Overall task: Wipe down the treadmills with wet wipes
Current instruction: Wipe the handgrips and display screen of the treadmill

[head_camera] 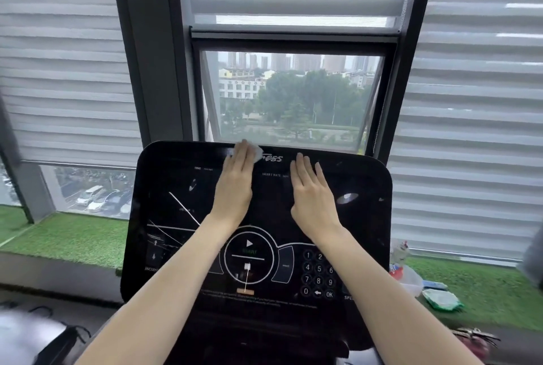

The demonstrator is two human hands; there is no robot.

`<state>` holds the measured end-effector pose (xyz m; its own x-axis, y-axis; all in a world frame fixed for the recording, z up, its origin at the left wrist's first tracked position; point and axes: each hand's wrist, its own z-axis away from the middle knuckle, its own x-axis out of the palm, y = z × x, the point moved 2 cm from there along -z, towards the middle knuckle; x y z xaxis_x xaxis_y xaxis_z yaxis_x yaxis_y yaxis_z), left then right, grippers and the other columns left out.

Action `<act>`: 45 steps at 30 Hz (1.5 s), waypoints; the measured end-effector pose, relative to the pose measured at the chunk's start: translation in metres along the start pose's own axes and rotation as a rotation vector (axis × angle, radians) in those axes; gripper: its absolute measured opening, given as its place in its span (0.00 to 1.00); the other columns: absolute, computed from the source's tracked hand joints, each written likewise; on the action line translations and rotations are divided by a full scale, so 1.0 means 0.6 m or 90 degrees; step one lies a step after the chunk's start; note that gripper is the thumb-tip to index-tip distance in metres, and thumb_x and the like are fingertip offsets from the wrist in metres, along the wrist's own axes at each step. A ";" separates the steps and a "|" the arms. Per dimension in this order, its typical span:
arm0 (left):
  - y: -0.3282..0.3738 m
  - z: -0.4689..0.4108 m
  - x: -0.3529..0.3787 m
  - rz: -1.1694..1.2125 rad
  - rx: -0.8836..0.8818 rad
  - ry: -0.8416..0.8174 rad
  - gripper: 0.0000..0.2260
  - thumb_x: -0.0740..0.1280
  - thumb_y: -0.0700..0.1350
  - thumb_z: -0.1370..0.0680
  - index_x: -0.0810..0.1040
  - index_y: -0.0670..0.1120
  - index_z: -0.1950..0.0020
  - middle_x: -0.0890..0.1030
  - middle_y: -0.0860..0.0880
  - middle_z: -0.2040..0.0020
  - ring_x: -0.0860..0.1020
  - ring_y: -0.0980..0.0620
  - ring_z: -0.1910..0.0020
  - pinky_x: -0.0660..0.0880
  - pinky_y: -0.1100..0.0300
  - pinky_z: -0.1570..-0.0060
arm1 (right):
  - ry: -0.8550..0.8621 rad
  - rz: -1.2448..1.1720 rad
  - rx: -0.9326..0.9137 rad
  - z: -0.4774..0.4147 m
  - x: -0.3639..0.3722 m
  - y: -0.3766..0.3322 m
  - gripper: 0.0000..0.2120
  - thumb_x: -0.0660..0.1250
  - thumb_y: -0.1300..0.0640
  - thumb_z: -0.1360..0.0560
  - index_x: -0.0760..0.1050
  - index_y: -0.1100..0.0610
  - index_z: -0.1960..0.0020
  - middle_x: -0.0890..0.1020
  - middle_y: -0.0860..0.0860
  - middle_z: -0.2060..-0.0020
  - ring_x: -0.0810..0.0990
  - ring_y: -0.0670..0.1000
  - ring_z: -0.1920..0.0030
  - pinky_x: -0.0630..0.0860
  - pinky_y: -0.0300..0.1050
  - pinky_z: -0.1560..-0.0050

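The glossy black treadmill console [164, 188] fills the middle of the head view, with a round start button and a number keypad printed on it. My left hand [235, 185] lies flat near the console's top edge, pressing a white wet wipe [258, 153] that pokes out beside the fingertips. My right hand [313, 197] rests flat on the panel to the right, fingers together, with nothing visible under it.
A pack of wet wipes [442, 300] and a plastic bag [408, 276] lie on the green turf ledge [73, 238] at the right. Window blinds and an open window stand behind the console. A dark bag [55, 347] sits at lower left.
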<state>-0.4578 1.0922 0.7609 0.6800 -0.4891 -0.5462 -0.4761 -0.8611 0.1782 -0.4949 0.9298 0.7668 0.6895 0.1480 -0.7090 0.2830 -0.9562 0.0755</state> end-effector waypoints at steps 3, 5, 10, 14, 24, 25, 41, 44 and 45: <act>0.029 0.007 0.010 0.015 -0.105 0.026 0.40 0.56 0.21 0.32 0.53 0.41 0.22 0.50 0.43 0.21 0.44 0.49 0.22 0.36 0.62 0.27 | 0.004 -0.013 0.004 0.002 0.002 -0.001 0.38 0.68 0.75 0.44 0.70 0.71 0.33 0.72 0.67 0.33 0.72 0.63 0.32 0.65 0.58 0.30; 0.059 0.003 0.016 0.026 -0.004 -0.016 0.34 0.56 0.24 0.30 0.59 0.39 0.24 0.57 0.40 0.23 0.52 0.45 0.22 0.42 0.58 0.25 | 0.006 -0.015 0.001 0.002 0.001 0.000 0.38 0.69 0.75 0.45 0.70 0.71 0.33 0.72 0.67 0.34 0.72 0.63 0.32 0.65 0.59 0.31; 0.015 0.006 0.003 -0.016 0.010 0.006 0.34 0.53 0.25 0.29 0.56 0.37 0.23 0.56 0.39 0.23 0.53 0.44 0.23 0.48 0.51 0.25 | -0.003 -0.010 -0.006 0.002 0.002 0.002 0.38 0.68 0.74 0.44 0.70 0.71 0.33 0.71 0.66 0.32 0.71 0.63 0.31 0.66 0.59 0.30; 0.022 0.006 0.003 0.019 -0.153 0.046 0.40 0.53 0.20 0.30 0.45 0.42 0.22 0.45 0.42 0.21 0.40 0.49 0.23 0.41 0.52 0.24 | 0.005 -0.019 0.000 0.002 0.006 0.001 0.38 0.68 0.75 0.44 0.70 0.71 0.33 0.71 0.66 0.33 0.71 0.63 0.32 0.67 0.60 0.31; -0.005 0.007 -0.007 0.017 -0.163 0.057 0.40 0.53 0.20 0.30 0.44 0.42 0.22 0.46 0.42 0.21 0.43 0.48 0.22 0.43 0.51 0.24 | -0.020 -0.028 -0.006 0.003 0.007 0.001 0.39 0.69 0.74 0.44 0.69 0.71 0.32 0.70 0.66 0.32 0.70 0.63 0.31 0.66 0.60 0.31; 0.012 0.005 -0.004 0.023 -0.184 0.053 0.41 0.53 0.20 0.31 0.44 0.42 0.22 0.45 0.43 0.21 0.41 0.48 0.22 0.42 0.51 0.24 | -0.024 -0.028 -0.008 0.004 0.007 0.001 0.39 0.69 0.74 0.44 0.69 0.71 0.32 0.70 0.66 0.32 0.70 0.63 0.31 0.66 0.60 0.31; 0.136 -0.008 0.044 0.060 0.059 -0.056 0.36 0.56 0.23 0.30 0.53 0.37 0.22 0.52 0.40 0.22 0.46 0.47 0.23 0.44 0.54 0.24 | 0.023 -0.041 0.122 0.056 -0.029 0.086 0.37 0.61 0.75 0.34 0.57 0.68 0.25 0.58 0.63 0.25 0.54 0.59 0.23 0.44 0.51 0.24; 0.107 -0.010 0.040 0.032 0.059 -0.013 0.33 0.53 0.24 0.29 0.55 0.37 0.23 0.55 0.39 0.23 0.51 0.45 0.23 0.46 0.53 0.25 | -0.003 -0.028 0.101 0.073 -0.021 0.090 0.37 0.63 0.76 0.37 0.63 0.70 0.28 0.64 0.65 0.28 0.62 0.61 0.26 0.52 0.54 0.25; 0.094 -0.009 0.037 0.041 -0.007 0.020 0.35 0.52 0.23 0.28 0.53 0.39 0.22 0.53 0.40 0.22 0.48 0.48 0.23 0.44 0.54 0.25 | -0.012 -0.028 0.097 0.078 -0.019 0.090 0.37 0.64 0.76 0.38 0.63 0.70 0.28 0.65 0.65 0.28 0.62 0.61 0.26 0.53 0.55 0.26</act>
<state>-0.4666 1.0321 0.7635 0.6658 -0.5473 -0.5071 -0.5134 -0.8292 0.2209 -0.5184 0.8649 0.7460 0.6662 0.1869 -0.7220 0.2073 -0.9763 -0.0614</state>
